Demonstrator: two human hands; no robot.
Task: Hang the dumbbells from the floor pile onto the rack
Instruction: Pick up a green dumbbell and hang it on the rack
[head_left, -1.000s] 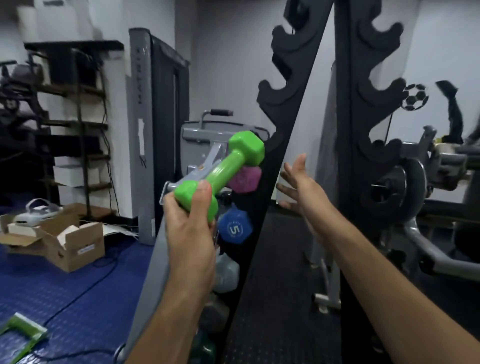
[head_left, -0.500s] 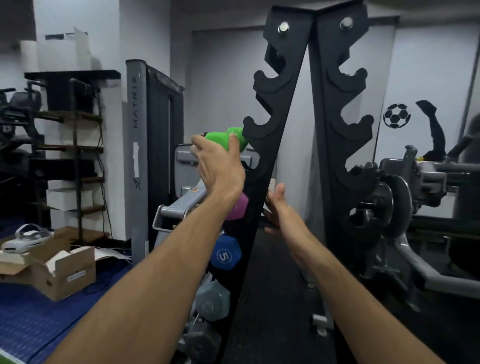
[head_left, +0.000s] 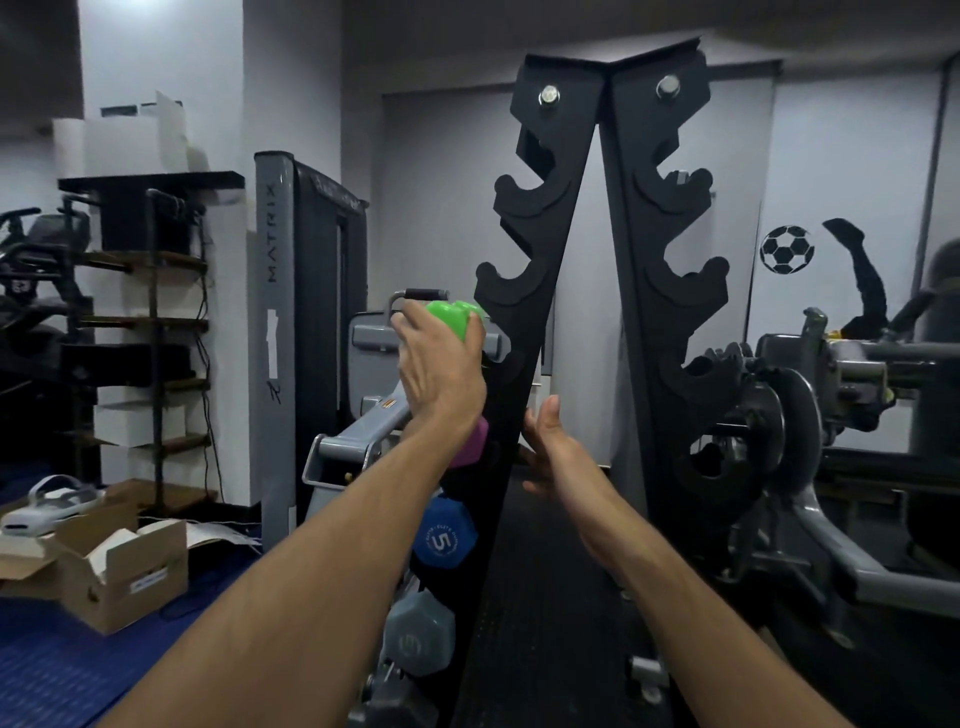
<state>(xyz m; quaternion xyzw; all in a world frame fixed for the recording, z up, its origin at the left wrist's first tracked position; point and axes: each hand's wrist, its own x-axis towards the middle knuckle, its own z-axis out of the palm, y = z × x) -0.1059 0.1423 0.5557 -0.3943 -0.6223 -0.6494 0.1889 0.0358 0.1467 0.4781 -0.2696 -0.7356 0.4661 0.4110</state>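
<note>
Both hands are reaching toward the black rack (head_left: 524, 332). Left hand (head_left: 441, 374) is gripping the green dumbbell (head_left: 453, 316) against the rack's left upright, above the pink dumbbell (head_left: 470, 444); its long axis is hidden. Right hand (head_left: 550, 452) is hanging open, empty.

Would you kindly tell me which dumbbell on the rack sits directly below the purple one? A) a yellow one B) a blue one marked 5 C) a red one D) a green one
B: the blue dumbbell, its end marked 5, sits just under the purple dumbbell on the rack, while the left hand holds the green dumbbell higher up.
</note>
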